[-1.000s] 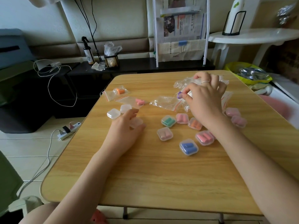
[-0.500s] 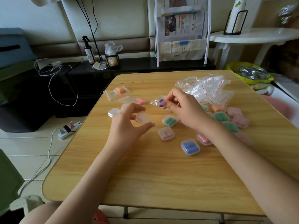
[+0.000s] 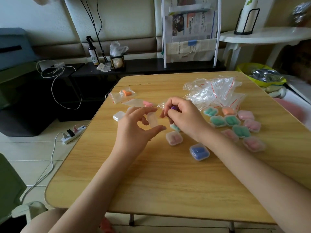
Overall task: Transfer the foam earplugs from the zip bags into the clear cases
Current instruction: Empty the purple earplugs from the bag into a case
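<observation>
Both forearms reach in from the table's near edge, hands raised mid-table, nearly touching. Left hand (image 3: 134,126): wrist bent up, thumb and fingers curled, pinching a clear case (image 3: 152,120) held edge-on. Right hand (image 3: 182,116): palm down, fingers curled tight, fingertips gripping a purple earplug (image 3: 173,108) just beside the left fingertips.

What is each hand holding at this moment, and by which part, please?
Left hand pinches an empty clear case by its edges; right hand pinches a purple earplug.
</observation>
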`<state>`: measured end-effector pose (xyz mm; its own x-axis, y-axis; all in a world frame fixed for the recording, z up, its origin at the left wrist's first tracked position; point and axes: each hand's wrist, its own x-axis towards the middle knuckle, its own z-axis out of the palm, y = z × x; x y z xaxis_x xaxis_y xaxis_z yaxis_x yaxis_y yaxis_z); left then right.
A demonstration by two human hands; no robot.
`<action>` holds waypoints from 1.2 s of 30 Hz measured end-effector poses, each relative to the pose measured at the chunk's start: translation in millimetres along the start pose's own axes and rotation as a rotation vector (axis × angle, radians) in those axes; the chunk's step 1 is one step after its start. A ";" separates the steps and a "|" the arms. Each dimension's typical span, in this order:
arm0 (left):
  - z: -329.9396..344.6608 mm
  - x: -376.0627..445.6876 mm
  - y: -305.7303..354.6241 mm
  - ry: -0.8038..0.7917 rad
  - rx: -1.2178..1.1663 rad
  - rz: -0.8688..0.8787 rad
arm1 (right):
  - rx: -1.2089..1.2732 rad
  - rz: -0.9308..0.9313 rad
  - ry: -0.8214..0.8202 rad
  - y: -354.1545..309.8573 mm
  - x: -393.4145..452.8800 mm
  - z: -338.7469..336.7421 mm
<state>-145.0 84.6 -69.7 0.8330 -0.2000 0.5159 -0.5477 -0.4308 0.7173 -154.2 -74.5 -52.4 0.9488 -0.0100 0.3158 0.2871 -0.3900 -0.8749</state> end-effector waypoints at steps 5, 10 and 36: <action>0.1 -1.6 0.5 0.042 0.069 0.126 | 0.093 0.135 -0.031 -2.0 0.6 1.5; -0.4 -3.0 1.7 0.023 0.137 0.190 | -0.130 0.090 -0.121 -5.6 -2.1 0.8; -16.6 8.8 5.8 -0.132 -0.996 -0.624 | -0.333 -0.405 -0.029 -2.0 -4.2 2.1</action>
<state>-142.1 94.9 -53.2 0.9476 -0.3130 -0.0638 0.1860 0.3782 0.9069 -158.4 -71.7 -52.7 0.7749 0.2265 0.5901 0.5789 -0.6290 -0.5188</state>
